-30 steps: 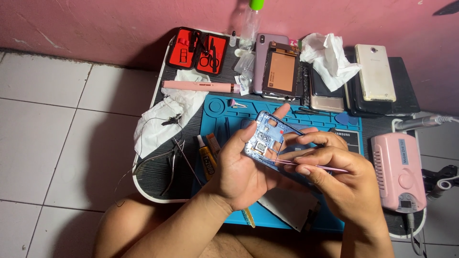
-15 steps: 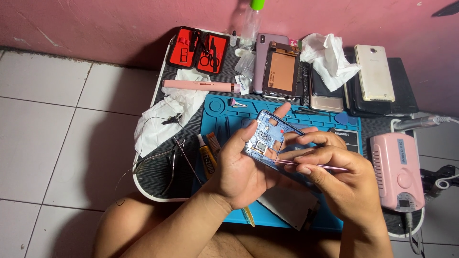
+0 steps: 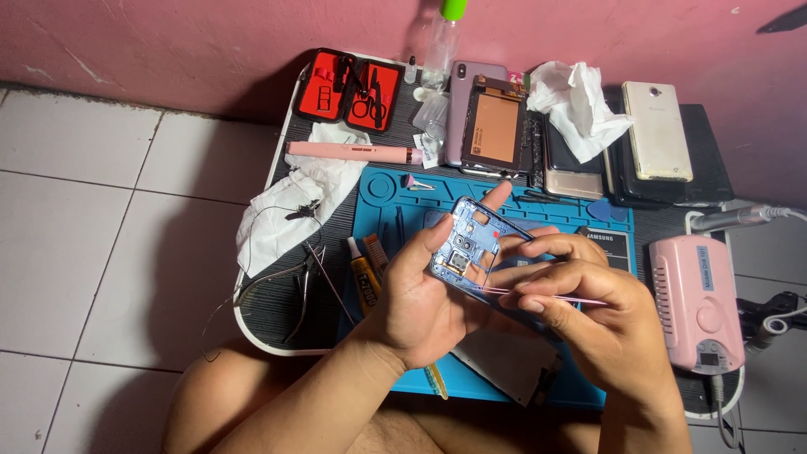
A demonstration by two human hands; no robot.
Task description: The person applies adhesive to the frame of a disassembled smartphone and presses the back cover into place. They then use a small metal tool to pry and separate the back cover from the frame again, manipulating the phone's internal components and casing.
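Blue frame: a blue phone frame (image 3: 467, 244) is held tilted above the blue work mat (image 3: 395, 197), its inner side turned up, apparently so the small parts inside can be reached.
Left hand: the left hand (image 3: 429, 290) is curled closed around the frame's lower edge, thumb on one side and forefinger stretched along the top, which seems to steady it.
Right hand: the right hand (image 3: 601, 324) is pinched closed on thin pink tweezers (image 3: 538, 292); their tips are brought to the frame's lower corner.
Bench: a low dark bench (image 3: 277, 307) carries the mat, so tools are kept within reach.
Left of the mat: white cloth (image 3: 290, 206), a pink pen-shaped tool (image 3: 353, 152), a glue tube (image 3: 364, 282) and metal pliers (image 3: 307, 273) are laid out.
Back row: an open red tool case (image 3: 357, 88), several phones (image 3: 660, 130) and crumpled tissue (image 3: 580, 105) are set against the pink wall.
Right: a pink electric unit (image 3: 698, 303) is parked at the bench edge.
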